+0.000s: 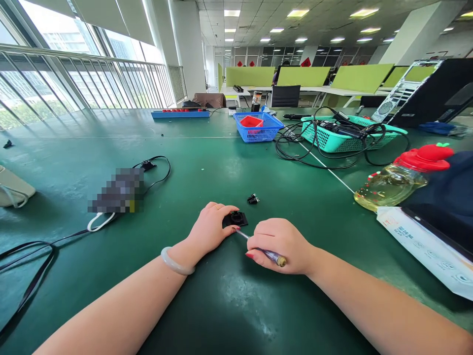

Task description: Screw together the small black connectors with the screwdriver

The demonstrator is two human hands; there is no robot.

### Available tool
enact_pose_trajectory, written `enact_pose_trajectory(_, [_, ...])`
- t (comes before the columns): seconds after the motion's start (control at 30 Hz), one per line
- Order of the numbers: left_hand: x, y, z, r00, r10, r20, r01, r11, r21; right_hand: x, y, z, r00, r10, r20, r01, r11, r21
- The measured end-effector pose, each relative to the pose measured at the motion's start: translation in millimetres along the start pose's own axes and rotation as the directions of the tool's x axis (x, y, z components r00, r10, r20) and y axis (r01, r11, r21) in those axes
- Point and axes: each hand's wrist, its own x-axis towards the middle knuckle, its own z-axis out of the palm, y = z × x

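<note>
My left hand (209, 224), a pale bangle on its wrist, is closed on a small black square part (240, 219) lying on the green table. Thumb and fingers pinch its left side and hide some of it. A dark round shape shows in the part's middle. In my right hand (281, 244) is a screwdriver (276, 257) with a thin metal shaft and a dark, semi-clear handle. It lies at a slant, and its tip meets the near edge of the black part by my left thumb. Just beyond them sits a small black connector-like piece (253, 198) with metal pins.
Left lie a blurred-out dark object (118, 192) and a black strap (35, 283). A blue basket (258, 133) and a green basket (328, 143) with tangled cables stand farther back. At right are a red-lidded bottle (391, 185) and a white packet (424, 251).
</note>
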Motion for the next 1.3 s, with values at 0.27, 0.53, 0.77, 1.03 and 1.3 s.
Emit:
enact_pose_trajectory(0.27, [1.0, 0.2, -1.2, 1.0, 0.016, 0.023, -0.016, 1.0, 0.006, 0.5, 5.1, 2.3, 0.992, 0.116, -0.041, -0.114, 0.993, 0.039])
enact_pose_trajectory(0.53, [1.7, 1.1, -1.5, 1.0, 0.015, 0.02, -0.016, 1.0, 0.012, 2.6, -0.1, 4.3, 0.989, 0.147, -0.003, -0.147, 0.989, -0.002])
enact_pose_trajectory(0.77, [2.3, -0.8, -1.5, 0.998, 0.06, 0.008, -0.061, 0.996, 0.065, 4.1, -5.9, 7.6, 0.98, 0.198, 0.012, -0.198, 0.98, -0.001])
enact_pose_trajectory(1.03, [2.7, 2.1, -5.6, 0.996, 0.081, 0.038, -0.086, 0.987, 0.137, 4.6, 4.2, 8.9, 0.862, 0.507, -0.007, -0.482, 0.824, 0.299])
enact_pose_trajectory(1.3, [0.7, 3.7, -6.3, 0.997, 0.065, 0.047, -0.072, 0.986, 0.151, 5.4, 10.2, 8.7, 0.634, 0.762, 0.128, -0.663, 0.451, 0.598])
